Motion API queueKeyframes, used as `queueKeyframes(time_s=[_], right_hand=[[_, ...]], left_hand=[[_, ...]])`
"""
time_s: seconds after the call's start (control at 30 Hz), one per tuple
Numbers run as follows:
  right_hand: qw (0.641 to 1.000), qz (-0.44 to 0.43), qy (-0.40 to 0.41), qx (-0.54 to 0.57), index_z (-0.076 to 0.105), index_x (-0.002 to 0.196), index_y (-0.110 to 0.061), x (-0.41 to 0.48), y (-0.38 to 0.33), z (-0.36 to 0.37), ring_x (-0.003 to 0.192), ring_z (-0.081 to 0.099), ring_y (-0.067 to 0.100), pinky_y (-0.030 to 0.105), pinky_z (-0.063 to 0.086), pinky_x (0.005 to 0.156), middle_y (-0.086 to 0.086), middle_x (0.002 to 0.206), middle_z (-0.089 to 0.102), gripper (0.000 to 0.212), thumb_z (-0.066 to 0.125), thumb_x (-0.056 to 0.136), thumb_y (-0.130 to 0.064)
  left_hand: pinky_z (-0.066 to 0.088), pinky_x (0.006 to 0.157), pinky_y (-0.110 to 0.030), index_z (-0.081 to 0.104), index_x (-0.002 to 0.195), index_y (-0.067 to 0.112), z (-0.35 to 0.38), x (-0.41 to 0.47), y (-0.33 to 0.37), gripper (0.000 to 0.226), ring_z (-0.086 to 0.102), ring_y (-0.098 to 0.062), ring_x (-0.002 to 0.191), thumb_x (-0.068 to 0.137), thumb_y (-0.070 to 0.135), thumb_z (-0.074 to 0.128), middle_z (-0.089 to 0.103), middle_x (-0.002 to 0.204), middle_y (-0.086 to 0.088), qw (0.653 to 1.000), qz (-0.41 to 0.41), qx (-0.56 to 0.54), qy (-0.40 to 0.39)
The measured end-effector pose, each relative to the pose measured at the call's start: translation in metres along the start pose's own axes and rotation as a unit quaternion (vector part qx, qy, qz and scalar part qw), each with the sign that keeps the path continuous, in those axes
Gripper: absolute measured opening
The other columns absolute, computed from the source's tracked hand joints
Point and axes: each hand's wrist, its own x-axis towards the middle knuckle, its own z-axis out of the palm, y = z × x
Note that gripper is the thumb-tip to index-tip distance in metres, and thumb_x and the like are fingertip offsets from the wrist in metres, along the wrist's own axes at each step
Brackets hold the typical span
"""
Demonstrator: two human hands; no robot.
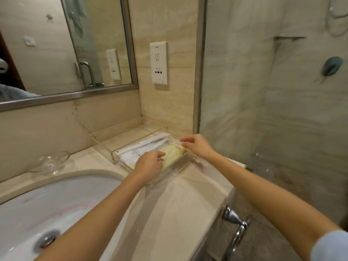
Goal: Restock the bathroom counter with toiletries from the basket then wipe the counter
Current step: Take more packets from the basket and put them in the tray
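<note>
Lying in clear tray (103,146), toiletry packets (150,146)

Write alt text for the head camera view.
Two hands reach into a clear acrylic tray of toiletry packets on the counter; the left hand pinches a pale yellow packet, the right hand is at its far end. A white sink and glass bowl sit to the left.
</note>
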Motion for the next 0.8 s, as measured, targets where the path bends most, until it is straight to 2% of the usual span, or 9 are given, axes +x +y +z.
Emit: queueKeyframes(time_s=[0.1, 0.17, 0.27, 0.33, 0.43, 0.57, 0.7, 0.8], right_hand=[[0.999, -0.014, 0.022, 0.032, 0.069, 0.112, -0.014, -0.02, 0.008, -0.02, 0.107, 0.061, 0.015, 0.036, 0.046, 0.101, 0.003, 0.114, 0.068, 0.024, 0.063, 0.088, -0.014], [0.999, -0.019, 0.023, 0.043, 0.069, 0.11, -0.011, -0.037, 0.01, -0.035, 0.099, 0.062, 0.011, 0.028, 0.047, 0.095, 0.005, 0.11, 0.069, 0.024, 0.064, 0.087, -0.012], [0.996, -0.027, 0.024, 0.078, 0.069, 0.108, 0.0, -0.073, 0.011, -0.058, 0.068, 0.06, -0.008, 0.007, 0.043, 0.069, 0.002, 0.086, 0.07, 0.025, 0.066, 0.085, -0.006], [0.995, -0.014, 0.023, 0.092, 0.069, 0.106, 0.001, -0.107, 0.02, -0.072, 0.054, 0.057, -0.011, 0.003, 0.04, 0.056, -0.004, 0.074, 0.065, 0.024, 0.067, 0.084, -0.006], [0.992, 0.018, 0.039, 0.115, 0.069, 0.105, 0.0, -0.166, 0.053, -0.089, 0.055, 0.059, -0.007, 0.008, 0.043, 0.06, -0.01, 0.068, 0.068, 0.021, 0.066, 0.084, -0.005], [0.989, 0.079, 0.06, 0.11, 0.067, 0.108, -0.001, -0.247, 0.121, -0.109, 0.056, 0.06, -0.006, 0.011, 0.043, 0.061, -0.001, 0.078, 0.068, 0.021, 0.063, 0.087, -0.006], [0.976, 0.17, 0.08, 0.111, 0.069, 0.106, -0.008, -0.327, 0.194, -0.12, 0.064, 0.063, -0.004, 0.008, 0.047, 0.062, -0.004, 0.08, 0.068, 0.018, 0.063, 0.088, -0.011], [0.955, 0.243, 0.081, 0.151, 0.067, 0.101, -0.013, -0.381, 0.246, -0.119, 0.072, 0.065, 0.0, 0.011, 0.047, 0.066, -0.006, 0.081, 0.069, 0.014, 0.062, 0.088, -0.009]], left_hand=[[0.04, 0.103, -0.03, 0.054, 0.132, 0.021, -0.002, -0.014, 0.011, 0.056, 0.049, -0.017, 0.127, 0.085, -0.004, 0.036, 0.055, 0.136, 0.002, 1.0, 0.011, -0.017, 0.018], [0.041, 0.103, -0.03, 0.055, 0.131, 0.02, -0.001, -0.024, 0.026, 0.055, 0.051, -0.015, 0.124, 0.085, -0.004, 0.037, 0.057, 0.133, 0.003, 0.998, 0.037, -0.034, 0.035], [0.044, 0.1, -0.03, 0.059, 0.126, 0.018, 0.008, -0.04, 0.059, 0.047, 0.058, -0.017, 0.114, 0.086, 0.0, 0.043, 0.065, 0.121, 0.0, 0.992, 0.096, -0.05, 0.067], [0.046, 0.097, -0.03, 0.062, 0.122, 0.016, 0.026, -0.056, 0.084, 0.045, 0.061, -0.017, 0.107, 0.084, 0.0, 0.044, 0.068, 0.113, -0.002, 0.987, 0.132, -0.069, 0.065], [0.051, 0.091, -0.032, 0.066, 0.116, 0.016, 0.067, -0.086, 0.12, 0.04, 0.066, -0.018, 0.094, 0.082, 0.003, 0.049, 0.071, 0.103, -0.004, 0.974, 0.197, -0.112, 0.023], [0.053, 0.082, -0.03, 0.068, 0.111, 0.021, 0.133, -0.125, 0.158, 0.03, 0.067, -0.016, 0.086, 0.084, 0.014, 0.057, 0.073, 0.096, -0.002, 0.962, 0.25, -0.107, -0.022], [0.048, 0.077, -0.024, 0.069, 0.107, 0.023, 0.201, -0.163, 0.173, 0.026, 0.065, -0.015, 0.083, 0.084, 0.014, 0.061, 0.07, 0.09, 0.001, 0.958, 0.248, -0.082, -0.115], [0.051, 0.077, -0.027, 0.07, 0.101, 0.025, 0.244, -0.183, 0.172, 0.02, 0.064, -0.015, 0.085, 0.084, 0.016, 0.062, 0.066, 0.086, 0.005, 0.953, 0.228, -0.058, -0.189]])
